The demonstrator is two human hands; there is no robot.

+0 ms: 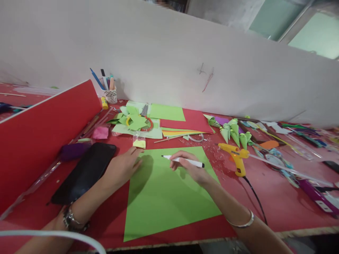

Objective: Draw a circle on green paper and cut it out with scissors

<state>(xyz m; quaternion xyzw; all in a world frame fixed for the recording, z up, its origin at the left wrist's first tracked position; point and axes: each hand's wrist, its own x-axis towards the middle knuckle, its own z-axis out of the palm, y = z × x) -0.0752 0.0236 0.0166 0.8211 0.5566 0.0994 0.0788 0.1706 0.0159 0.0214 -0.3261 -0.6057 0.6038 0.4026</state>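
A sheet of green paper (169,201) lies flat on the red tabletop in front of me. My left hand (126,165) rests at its upper left corner, fingers stretched out and holding nothing. Between the fingers of my right hand (188,163) is a white marker (194,162) with a black end. Its dark tip points left, just over the upper part of the sheet; I cannot tell whether it touches. No drawn line shows on the paper. A small yellow piece (139,144) sits just above my left fingertips.
A black phone-like case (84,173) lies under my left forearm. To the right are a yellow glue gun (237,158) and several green paper cones (234,132). Scissors (148,123), green cutouts and stacked papers (185,123) lie behind. A red panel (53,137) borders the left; a pen cup (110,95) stands by the wall.
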